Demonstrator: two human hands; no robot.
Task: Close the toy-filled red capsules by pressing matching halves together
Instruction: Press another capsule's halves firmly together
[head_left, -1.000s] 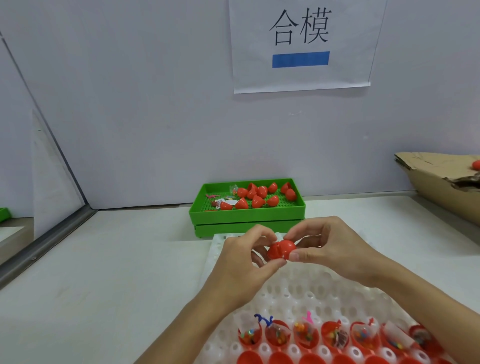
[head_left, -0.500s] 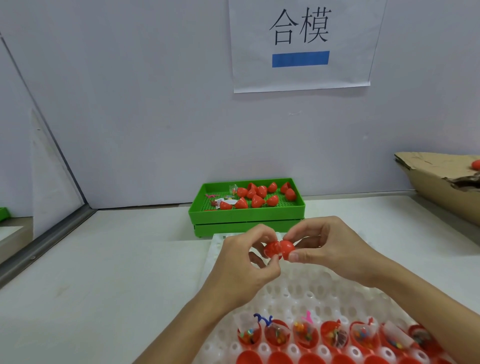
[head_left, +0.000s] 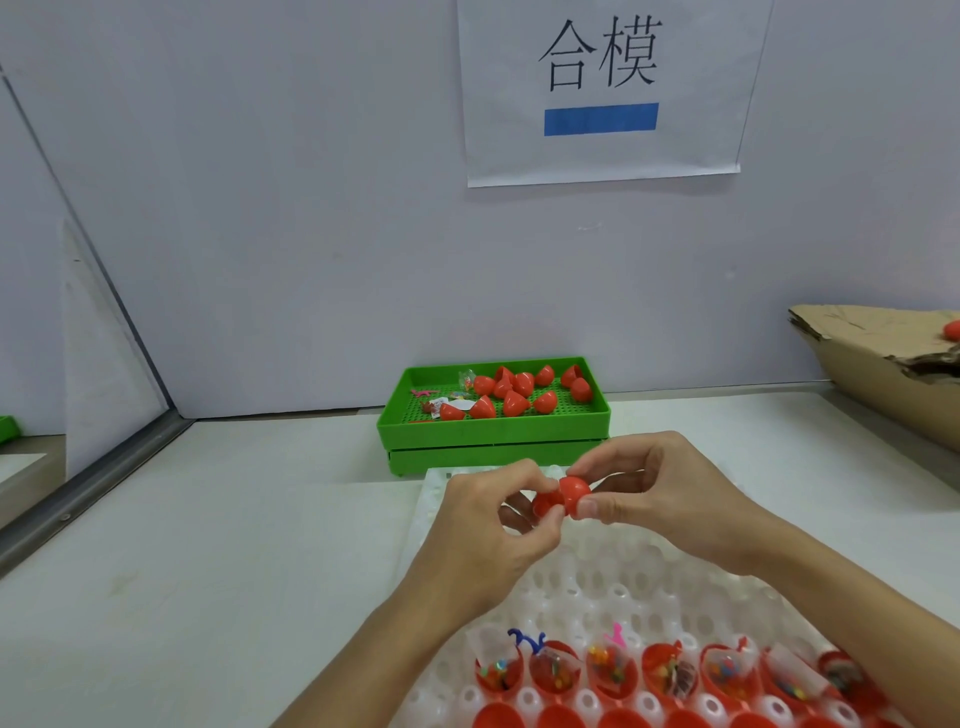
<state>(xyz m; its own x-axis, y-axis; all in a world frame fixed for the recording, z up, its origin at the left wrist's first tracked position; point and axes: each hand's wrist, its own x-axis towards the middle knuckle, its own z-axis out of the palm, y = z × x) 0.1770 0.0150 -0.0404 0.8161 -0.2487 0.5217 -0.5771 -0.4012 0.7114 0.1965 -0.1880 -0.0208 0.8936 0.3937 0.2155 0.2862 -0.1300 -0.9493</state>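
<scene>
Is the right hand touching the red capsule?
Touching. The head view shows the right hand pinching the capsule, thumb and fingertip on its rounded half.

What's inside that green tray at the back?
The green tray holds about a dozen loose red capsule halves, plus a few small toys and paper slips at its left end. Anything under the halves, or behind the near wall, is hidden.

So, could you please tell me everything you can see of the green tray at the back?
The green tray looks like plastic, rectangular, with raised walls and a perforated floor. It sits flat on the white table against the wall, seemingly stacked on a second tray. Loose red capsule halves and a few small toys lie inside. Neither hand touches it.
</scene>
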